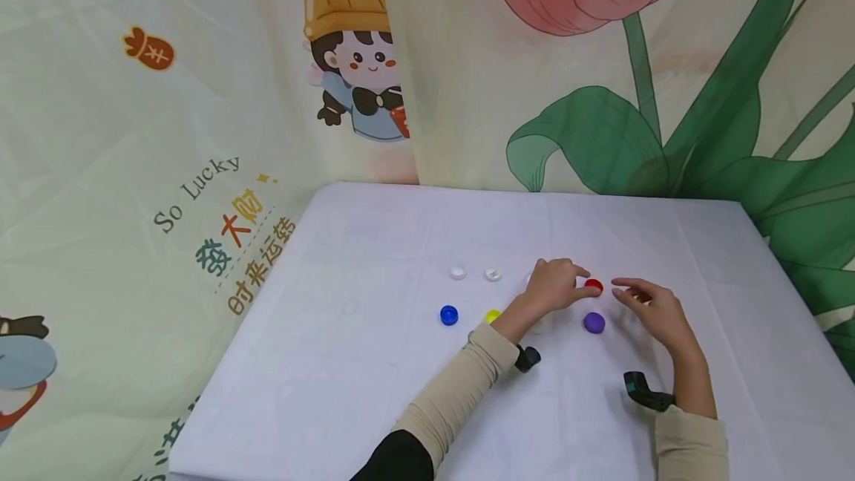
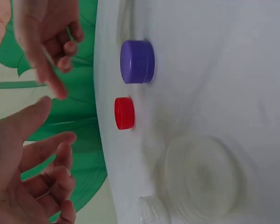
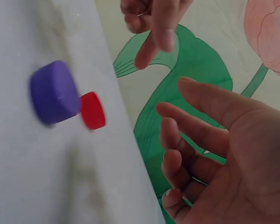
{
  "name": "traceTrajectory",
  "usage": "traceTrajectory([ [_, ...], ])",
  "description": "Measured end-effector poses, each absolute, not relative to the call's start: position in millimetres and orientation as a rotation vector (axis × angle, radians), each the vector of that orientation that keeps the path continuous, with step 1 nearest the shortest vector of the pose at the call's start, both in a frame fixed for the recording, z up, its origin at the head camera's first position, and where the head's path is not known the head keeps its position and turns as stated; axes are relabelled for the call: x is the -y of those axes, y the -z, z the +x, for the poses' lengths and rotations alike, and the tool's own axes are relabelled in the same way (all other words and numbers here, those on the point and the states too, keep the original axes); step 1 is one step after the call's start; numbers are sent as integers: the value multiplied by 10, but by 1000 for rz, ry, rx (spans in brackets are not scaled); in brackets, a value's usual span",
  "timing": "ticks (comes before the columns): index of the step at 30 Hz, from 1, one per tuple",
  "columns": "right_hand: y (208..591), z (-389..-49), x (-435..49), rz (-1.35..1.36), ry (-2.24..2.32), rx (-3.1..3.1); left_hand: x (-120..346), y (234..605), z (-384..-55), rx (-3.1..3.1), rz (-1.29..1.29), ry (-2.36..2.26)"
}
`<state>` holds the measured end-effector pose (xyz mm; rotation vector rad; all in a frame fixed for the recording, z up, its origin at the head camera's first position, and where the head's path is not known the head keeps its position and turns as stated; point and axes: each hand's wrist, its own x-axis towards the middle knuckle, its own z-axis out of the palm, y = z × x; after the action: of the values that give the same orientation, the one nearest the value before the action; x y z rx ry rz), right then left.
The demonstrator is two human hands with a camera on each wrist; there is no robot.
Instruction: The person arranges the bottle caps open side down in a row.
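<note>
Purple screw cap (image 1: 594, 323) lies on the white table (image 1: 668, 243), nearer its right edge than its left. Beyond it, toward the far edge, the red cap (image 2: 125, 113) rests below the right hand (image 1: 657, 316) and left hand (image 1: 553, 285), whose thumbs stand apart from loosely curved fingers.

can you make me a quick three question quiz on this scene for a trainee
1. True or false: the left hand is gripping the red cap.
2. In the head view, which lies nearer the person, the red cap or the purple cap?
3. Fill in: four caps are brightly coloured: the red cap, the purple cap, the blue cap and the ____ one.

Key:
1. False; it rests on the table.
2. The purple cap.
3. Yellow cap.
</note>
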<state>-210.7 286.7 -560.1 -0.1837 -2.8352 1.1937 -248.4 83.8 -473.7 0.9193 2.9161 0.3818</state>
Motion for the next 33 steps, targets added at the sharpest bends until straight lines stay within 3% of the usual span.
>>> traceTrajectory([
  [8,5731,-2526,-3022,-192,-1165,2871,-1004,4811,-2672,-2959,781,-287],
  [16,5197,-2320,-2710,-121,-1296,3039,-1049,4948,-2721,-2951,766,-205],
  [33,5150,-2308,-2621,-29,-1187,3011,-1012,5052,-2795,-2963,906,-286],
])
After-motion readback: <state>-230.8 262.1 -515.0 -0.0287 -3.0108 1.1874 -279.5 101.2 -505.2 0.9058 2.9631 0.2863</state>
